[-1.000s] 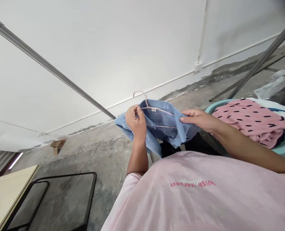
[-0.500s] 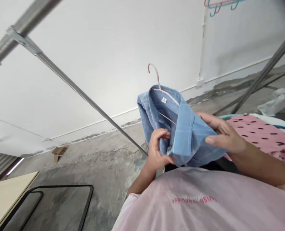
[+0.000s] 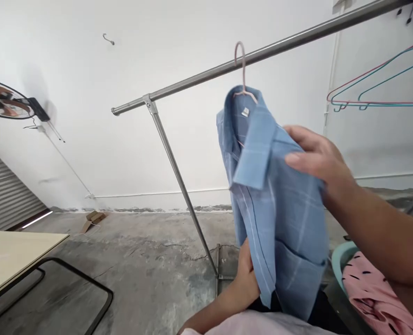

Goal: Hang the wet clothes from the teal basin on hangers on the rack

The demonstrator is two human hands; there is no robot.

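Observation:
A light blue checked shirt (image 3: 293,209) is on a pink hanger (image 3: 243,63), whose hook is at the metal rail (image 3: 199,78); whether it rests on the rail I cannot tell. My right hand (image 3: 314,156) grips the shirt's shoulder on the right, thumb in front and fingers behind. Lower down, my left hand (image 3: 248,274) is at the shirt's front edge, its fingers partly hidden behind the cloth. The collar stands folded over around the hanger's neck.
Pink and teal hangers (image 3: 377,102) hang at the right. A teal basin (image 3: 339,260) with pink spotted cloth (image 3: 370,288) sits lower right. At left are a table (image 3: 17,251), a wall fan (image 3: 7,100) and a cardboard box (image 3: 93,221). A rack post (image 3: 181,181) slants down mid-view.
The view has tilted up, showing the rail and fan. The shirt on its hanger has been raised to the rail and hangs longer. My left hand has moved from the collar down the front edge.

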